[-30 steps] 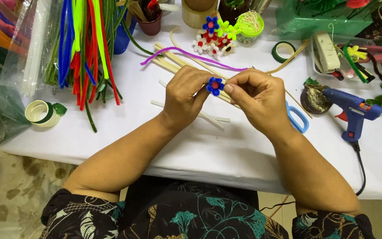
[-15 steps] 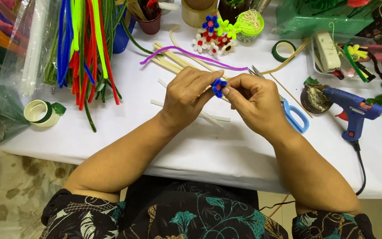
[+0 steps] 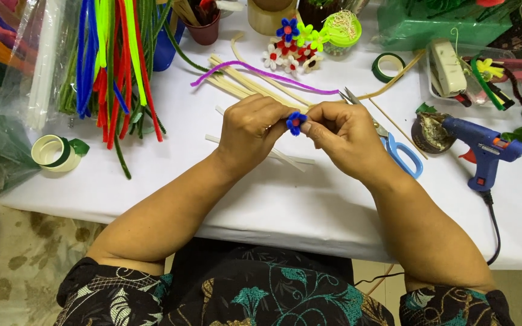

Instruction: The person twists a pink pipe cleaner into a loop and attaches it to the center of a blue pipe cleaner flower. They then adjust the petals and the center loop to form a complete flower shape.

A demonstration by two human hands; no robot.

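Observation:
A small blue pipe-cleaner flower with a red centre is pinched between both my hands above the white table. My left hand grips it from the left with thumb and fingers curled. My right hand holds its right side with the fingertips. Thin white sticks lie on the table under my hands.
Coloured pipe cleaners lie at the back left, a roll of tape beside them. Finished flowers, a purple pipe cleaner, blue scissors and a blue glue gun lie behind and to the right.
Both hands have kept hold of the blue flower and turned it slightly; the fingers have closed in tighter around it.

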